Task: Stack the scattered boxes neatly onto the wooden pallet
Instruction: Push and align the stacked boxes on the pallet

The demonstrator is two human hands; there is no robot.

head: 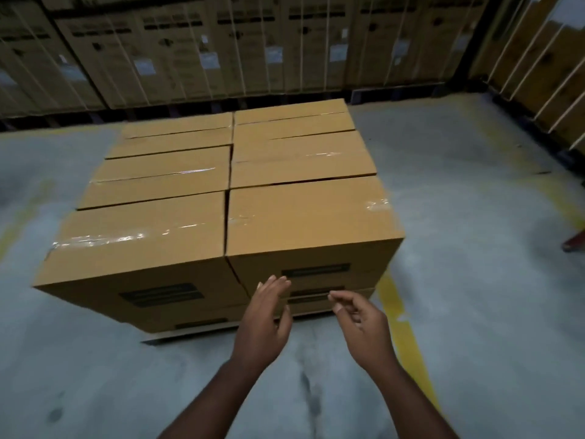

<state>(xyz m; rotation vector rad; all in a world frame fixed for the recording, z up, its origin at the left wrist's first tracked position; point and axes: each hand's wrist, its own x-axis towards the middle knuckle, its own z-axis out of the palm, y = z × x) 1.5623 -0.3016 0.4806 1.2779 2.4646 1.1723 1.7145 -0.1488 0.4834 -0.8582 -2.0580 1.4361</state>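
**A:** Your view is widest across the top of the frame: a wall of tall strapped cartons (221,49) runs from the upper left to the upper right, with more strapped crates (544,74) angled down the right edge. Below them, the grey concrete floor (474,248) fills the rest, crossed by a yellow painted line (402,327) at lower right.

**B:** And the task's own things?

**A:** Your stack of brown boxes (221,191) sits in the middle of the frame, two columns side by side and three rows deep, tops level and sealed with clear tape. On the near face you see a lower layer under the top one. Only a thin edge of the wooden pallet (190,332) shows beneath the near left box (the rest is hidden by the stack).

**B:** What about my hands?

**A:** Both are bare and hold nothing. Your left hand (264,321) is at lower centre, fingers straight and together, its tips in front of the near face of the near right box (310,223); I cannot tell whether they touch it. Your right hand (364,324) is just beside it to the right, its grip relaxed, fingers loosely curled, apart from the boxes.
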